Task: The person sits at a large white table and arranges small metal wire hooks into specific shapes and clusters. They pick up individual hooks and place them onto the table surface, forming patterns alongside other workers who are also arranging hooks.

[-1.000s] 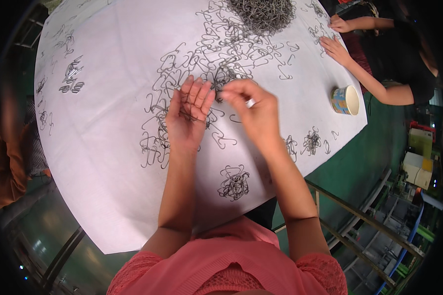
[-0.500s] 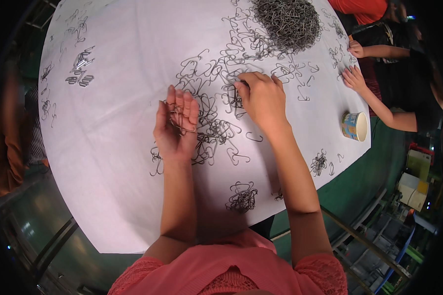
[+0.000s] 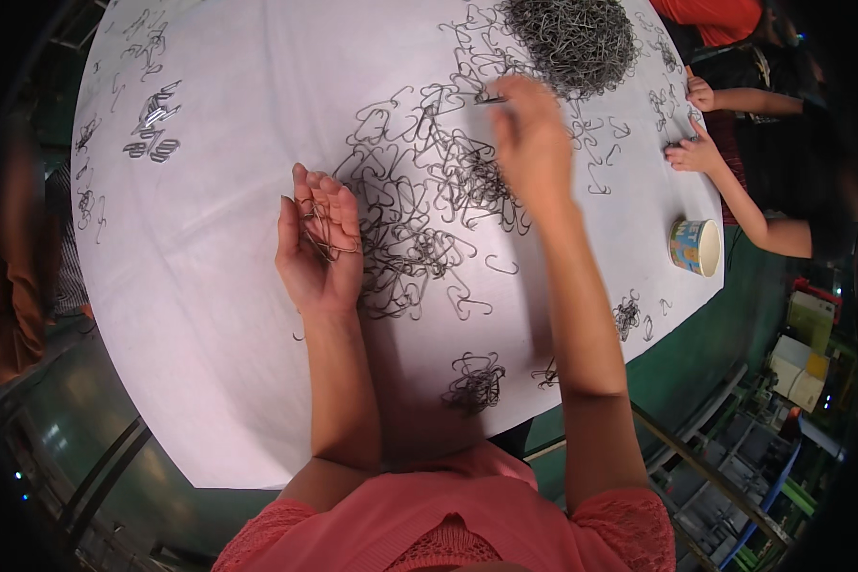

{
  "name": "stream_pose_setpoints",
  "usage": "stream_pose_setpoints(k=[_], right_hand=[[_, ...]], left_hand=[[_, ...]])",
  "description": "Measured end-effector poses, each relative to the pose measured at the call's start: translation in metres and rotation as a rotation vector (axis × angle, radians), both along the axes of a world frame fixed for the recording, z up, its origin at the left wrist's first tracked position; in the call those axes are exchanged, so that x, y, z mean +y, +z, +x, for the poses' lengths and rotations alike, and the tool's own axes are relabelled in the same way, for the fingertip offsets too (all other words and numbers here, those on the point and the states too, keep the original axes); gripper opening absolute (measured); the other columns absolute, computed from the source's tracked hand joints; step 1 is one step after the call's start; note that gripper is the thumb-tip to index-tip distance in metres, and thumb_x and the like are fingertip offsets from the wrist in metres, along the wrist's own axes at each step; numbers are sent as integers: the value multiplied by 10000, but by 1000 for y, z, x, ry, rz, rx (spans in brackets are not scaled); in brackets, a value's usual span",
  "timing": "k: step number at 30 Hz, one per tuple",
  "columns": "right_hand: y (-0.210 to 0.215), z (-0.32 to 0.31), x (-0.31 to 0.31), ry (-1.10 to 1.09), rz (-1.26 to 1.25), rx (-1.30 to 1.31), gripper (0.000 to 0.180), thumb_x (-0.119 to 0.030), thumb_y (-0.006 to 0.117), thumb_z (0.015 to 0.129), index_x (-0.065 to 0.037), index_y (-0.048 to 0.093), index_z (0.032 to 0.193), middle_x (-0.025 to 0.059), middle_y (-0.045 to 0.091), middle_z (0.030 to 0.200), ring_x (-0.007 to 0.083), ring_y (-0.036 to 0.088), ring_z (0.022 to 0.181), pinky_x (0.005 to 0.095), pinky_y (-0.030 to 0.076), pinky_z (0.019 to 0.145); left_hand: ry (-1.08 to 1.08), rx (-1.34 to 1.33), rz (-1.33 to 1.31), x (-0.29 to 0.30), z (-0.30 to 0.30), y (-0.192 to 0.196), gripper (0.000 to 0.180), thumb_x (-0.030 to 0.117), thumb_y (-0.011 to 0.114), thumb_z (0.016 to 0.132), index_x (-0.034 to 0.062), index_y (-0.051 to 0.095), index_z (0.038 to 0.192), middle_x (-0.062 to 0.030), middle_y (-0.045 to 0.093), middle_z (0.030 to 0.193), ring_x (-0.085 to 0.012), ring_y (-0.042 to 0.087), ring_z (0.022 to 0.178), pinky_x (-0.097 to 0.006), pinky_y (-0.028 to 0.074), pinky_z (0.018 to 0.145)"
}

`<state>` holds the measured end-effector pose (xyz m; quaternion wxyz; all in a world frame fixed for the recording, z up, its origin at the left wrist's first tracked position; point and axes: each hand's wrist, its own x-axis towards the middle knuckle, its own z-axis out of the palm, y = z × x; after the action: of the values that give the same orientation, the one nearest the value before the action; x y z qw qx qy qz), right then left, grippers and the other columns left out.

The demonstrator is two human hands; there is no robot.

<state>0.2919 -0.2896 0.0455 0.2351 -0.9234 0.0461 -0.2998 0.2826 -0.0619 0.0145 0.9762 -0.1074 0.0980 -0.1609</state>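
My left hand (image 3: 322, 248) is palm up with its fingers curled a little, cradling a few bent wire hooks (image 3: 326, 238). Beside it, a loose spread of dark S-shaped wire hooks (image 3: 405, 243) covers the middle of the white table (image 3: 219, 315). My right hand (image 3: 534, 143) is over the far right part of this spread, near a dense heap of hooks (image 3: 577, 48). Motion smears its fingers. A dark bit shows at its fingertips, but whether they grip it is unclear.
Small clusters of hooks lie near the front edge (image 3: 474, 381) and right edge (image 3: 626, 315). A paper cup (image 3: 694, 248) stands at the right edge. Shiny metal pieces (image 3: 153, 133) are at far left. Another person's hands (image 3: 698, 148) rest at the right edge.
My right hand has moved away from me and slightly right, toward the dense heap. My left hand has shifted a little left with its hooks. The co-worker's nearer hand has changed its pose.
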Motion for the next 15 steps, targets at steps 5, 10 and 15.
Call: stream_pose_setpoints(k=[5,10,15], right_hand=[[46,50,-99,-325,-209,-59,743,-250,770,649,-29,408,1260,273,425,1226,371,453,1111,425,393,928],[42,100,-164,-318,-58,260,1186,-412,848,479,-48,171,1382,321,240,1329,439,296,1224,463,320,1005],[63,122,-176,-271,68,480,1105,-352,851,446,7,279,1320,315,387,1249,410,387,1180,422,353,981]], left_hand=[[-13,8,-28,-1,-1,-2,330,180,389,945,0,440,1217,-133,527,1089,-269,507,1057,-432,418,956],[-4,1,-32,0,0,-3,329,182,395,943,4,444,1216,-139,527,1080,-280,510,1046,-441,421,949],[-13,21,-29,-2,-2,0,326,178,399,940,0,447,1209,-141,524,1074,-285,516,1033,-444,430,938]])
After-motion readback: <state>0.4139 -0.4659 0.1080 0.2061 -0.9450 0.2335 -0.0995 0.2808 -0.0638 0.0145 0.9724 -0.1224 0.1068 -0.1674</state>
